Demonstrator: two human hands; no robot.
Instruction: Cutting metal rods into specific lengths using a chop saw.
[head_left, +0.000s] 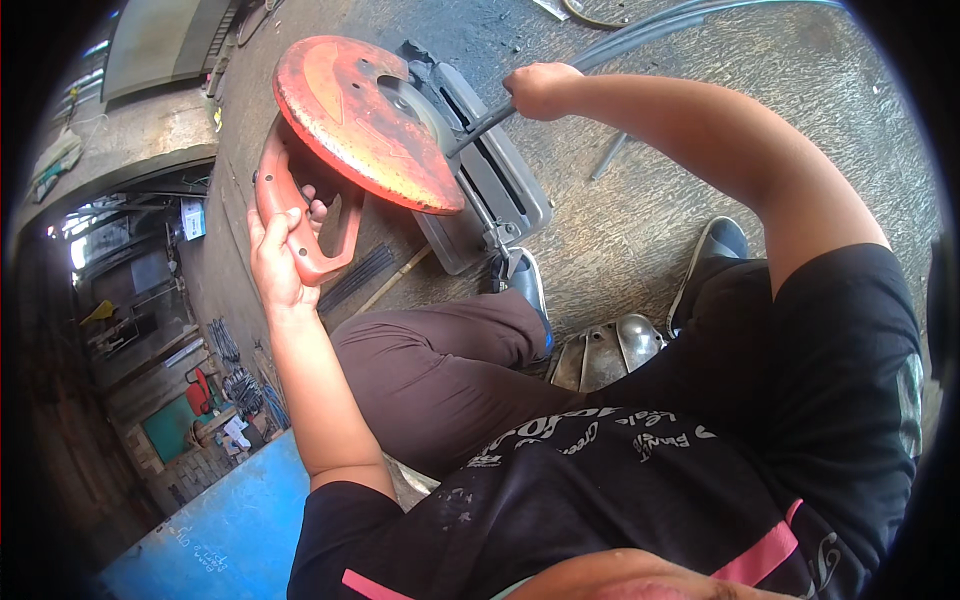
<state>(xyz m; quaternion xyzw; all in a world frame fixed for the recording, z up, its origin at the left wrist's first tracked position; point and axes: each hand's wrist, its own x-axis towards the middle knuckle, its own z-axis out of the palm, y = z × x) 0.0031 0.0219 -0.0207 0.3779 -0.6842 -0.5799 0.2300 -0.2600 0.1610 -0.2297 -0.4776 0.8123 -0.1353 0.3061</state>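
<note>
My left hand (282,250) is closed round the red D-shaped handle (283,190) of a chop saw. The saw's round orange-red guard (350,125), scuffed and sooty, covers most of the cutting disc (425,112). Out to the right, my right hand (543,90) is wrapped round a bundle of long grey metal rods (650,35). Their near ends run in beside the disc, over the saw's grey base (530,190). Whether the disc touches the rods is hidden by the guard. A clamp screw (497,235) sits at the base's near end.
A short rod piece (607,157) lies on the worn floor right of the saw. Dark rods (357,277) lie left of the base. My shoes (722,243) flank a metal stool (610,352) under me. A blue panel (220,520) stands at lower left.
</note>
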